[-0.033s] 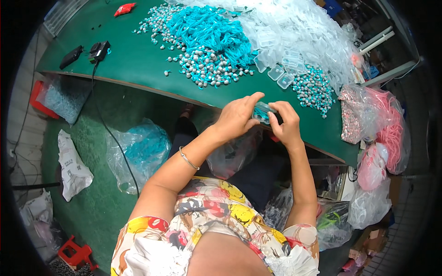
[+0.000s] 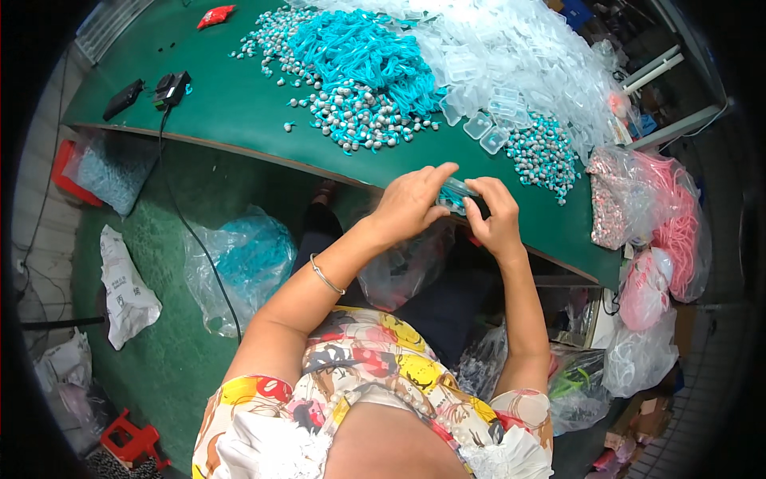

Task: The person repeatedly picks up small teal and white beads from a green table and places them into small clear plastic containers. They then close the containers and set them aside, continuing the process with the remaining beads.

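Between my two hands, just over the table's near edge, is a small clear plastic box point(image 2: 452, 201) with teal cord inside. My left hand point(image 2: 405, 206) grips the box from its left side, thumb below and fingers behind. Pinching the right end, my right hand point(image 2: 496, 214) has its thumb and forefinger on the box. The lid seems raised at an angle, though the fingers partly hide it. Beyond the hands lie a heap of grey-and-teal beads point(image 2: 363, 116), a pile of teal cords point(image 2: 363, 52) and a smaller bead heap point(image 2: 544, 156).
A large mound of clear plastic boxes point(image 2: 527, 48) covers the green table's point(image 2: 231, 120) far right. Black devices point(image 2: 171, 89) with a hanging cable sit at left. Bags of pink cord point(image 2: 674, 239) hang at the right edge. Beneath is a bag of teal material point(image 2: 254, 251).
The box has shifted slightly between my fingers, and its clear top sits at a slightly different angle. Both hands stay in nearly the same place.
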{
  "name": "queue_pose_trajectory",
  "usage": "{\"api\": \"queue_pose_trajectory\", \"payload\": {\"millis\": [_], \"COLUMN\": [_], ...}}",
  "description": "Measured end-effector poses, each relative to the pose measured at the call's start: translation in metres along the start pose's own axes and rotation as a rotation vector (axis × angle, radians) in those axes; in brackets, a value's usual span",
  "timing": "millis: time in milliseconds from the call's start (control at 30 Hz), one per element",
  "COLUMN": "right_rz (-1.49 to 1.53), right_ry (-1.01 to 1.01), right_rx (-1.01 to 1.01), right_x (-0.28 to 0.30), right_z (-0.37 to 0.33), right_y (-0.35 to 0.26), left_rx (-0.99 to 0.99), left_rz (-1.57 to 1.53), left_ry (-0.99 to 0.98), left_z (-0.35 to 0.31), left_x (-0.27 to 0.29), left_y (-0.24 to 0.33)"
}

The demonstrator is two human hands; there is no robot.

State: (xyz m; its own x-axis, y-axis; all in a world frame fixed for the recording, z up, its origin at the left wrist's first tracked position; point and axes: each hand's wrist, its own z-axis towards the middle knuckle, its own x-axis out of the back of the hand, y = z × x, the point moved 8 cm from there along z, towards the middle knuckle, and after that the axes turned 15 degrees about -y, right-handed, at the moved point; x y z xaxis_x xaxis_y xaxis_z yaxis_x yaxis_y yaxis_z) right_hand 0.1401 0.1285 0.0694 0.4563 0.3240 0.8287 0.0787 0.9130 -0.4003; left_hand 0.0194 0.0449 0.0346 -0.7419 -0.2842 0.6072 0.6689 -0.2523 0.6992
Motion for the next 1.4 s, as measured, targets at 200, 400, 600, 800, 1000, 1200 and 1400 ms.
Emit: {"api": "queue_pose_trajectory", "payload": {"millis": [200,400,600,800,1000,1200,1400], "right_rz": [-0.043,0.172,0.507,-0.600,-0.561,-0.477,-0.277], "right_ry": [-0.024,-0.030,-0.132,0.044,0.020,-0.083,0.009], "right_rx": [-0.017,-0.127,-0.159,-0.230,-0.097,-0.013,-0.071], "right_x": [-0.011,-0.019,-0.028,0.018,0.005,-0.018,-0.004], "right_z": [-0.019,-0.010,-0.002,0.034,0.030,0.010,0.013], "right_y": [-0.013,0.008,0.026,0.067,0.061,-0.002,0.005], "left_rx": [-0.045,-0.043,-0.078,-0.158,-0.036,-0.133,0.095], "left_rz": [0.096,0.153,-0.025,0.158,0.226,0.175,0.571], "left_ry": [-0.043,-0.012,0.022,-0.014,-0.296,-0.053,0.196], "left_z": [0.003,0.003,-0.001,-0.025,-0.047,-0.020,0.060], "left_x": [-0.002,-0.006,0.001,-0.014,-0.089,-0.010,0.036], "left_y": [-0.001,-0.002,-0.011,0.025,-0.018,0.020,-0.032]}}
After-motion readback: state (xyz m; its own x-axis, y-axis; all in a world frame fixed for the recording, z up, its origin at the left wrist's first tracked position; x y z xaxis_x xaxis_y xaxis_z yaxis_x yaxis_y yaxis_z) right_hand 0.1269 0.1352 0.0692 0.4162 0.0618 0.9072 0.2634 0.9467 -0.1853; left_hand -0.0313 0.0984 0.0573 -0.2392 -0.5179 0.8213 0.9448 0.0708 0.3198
